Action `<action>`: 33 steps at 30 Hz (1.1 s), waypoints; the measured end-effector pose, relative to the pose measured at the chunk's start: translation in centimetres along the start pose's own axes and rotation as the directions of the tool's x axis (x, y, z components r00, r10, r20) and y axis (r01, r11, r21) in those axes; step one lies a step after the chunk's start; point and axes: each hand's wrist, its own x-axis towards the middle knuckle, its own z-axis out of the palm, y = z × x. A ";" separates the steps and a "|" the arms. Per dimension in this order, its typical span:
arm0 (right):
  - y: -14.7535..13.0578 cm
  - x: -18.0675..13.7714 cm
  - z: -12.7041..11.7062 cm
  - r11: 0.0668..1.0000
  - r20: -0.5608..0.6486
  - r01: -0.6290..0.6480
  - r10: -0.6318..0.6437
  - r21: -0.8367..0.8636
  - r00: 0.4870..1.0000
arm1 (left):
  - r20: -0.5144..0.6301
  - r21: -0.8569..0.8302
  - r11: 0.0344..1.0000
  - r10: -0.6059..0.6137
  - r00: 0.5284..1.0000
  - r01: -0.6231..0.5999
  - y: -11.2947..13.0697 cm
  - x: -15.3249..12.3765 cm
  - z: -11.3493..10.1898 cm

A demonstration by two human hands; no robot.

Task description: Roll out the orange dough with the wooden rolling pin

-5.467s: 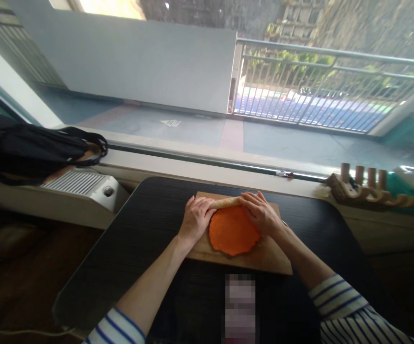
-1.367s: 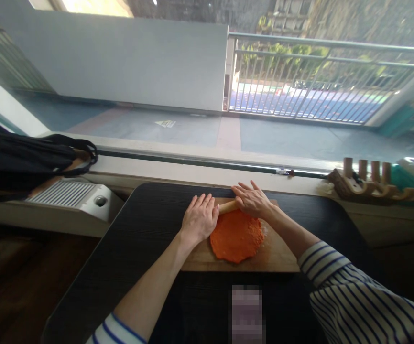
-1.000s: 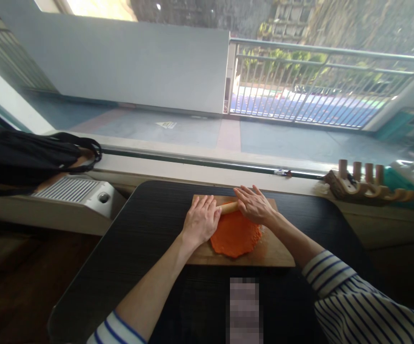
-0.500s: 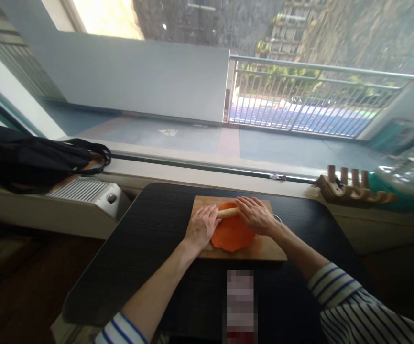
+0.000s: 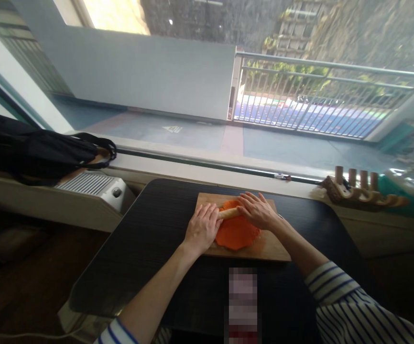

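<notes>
A flat round of orange dough (image 5: 236, 234) lies on a wooden board (image 5: 271, 246) set on a black table (image 5: 149, 239). A thin wooden rolling pin (image 5: 228, 213) lies across the dough's far part. My left hand (image 5: 202, 228) presses on the pin's left end, fingers stretched flat over it. My right hand (image 5: 257, 211) lies flat on the pin's right end, fingers spread. Most of the pin is hidden under both palms.
A black bag (image 5: 38, 150) sits on a ledge at the left above a white heater (image 5: 95, 186). A wooden peg rack (image 5: 357, 191) stands on the sill at the right. A window with a balcony railing (image 5: 321, 100) is beyond the table.
The rolling pin has come back from the board's far edge onto the dough, both hands moving with it toward me. The camera view has shifted slightly.
</notes>
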 end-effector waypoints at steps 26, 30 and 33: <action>-0.7 5.0 -0.6 0.978 0.044 -0.203 0.205 -0.036 0.978 | 0.108 0.061 0.988 -0.144 0.984 0.138 -2.9 4.1 0.3; -1.1 2.3 0.0 0.983 -0.019 -0.175 0.174 -0.058 0.984 | 0.080 0.030 0.997 -0.075 0.994 0.072 -1.5 2.4 -0.3; -1.3 -0.1 0.6 0.985 -0.069 -0.159 0.154 -0.069 0.986 | 0.048 -0.012 0.999 -0.037 0.998 0.038 -0.4 0.7 -0.7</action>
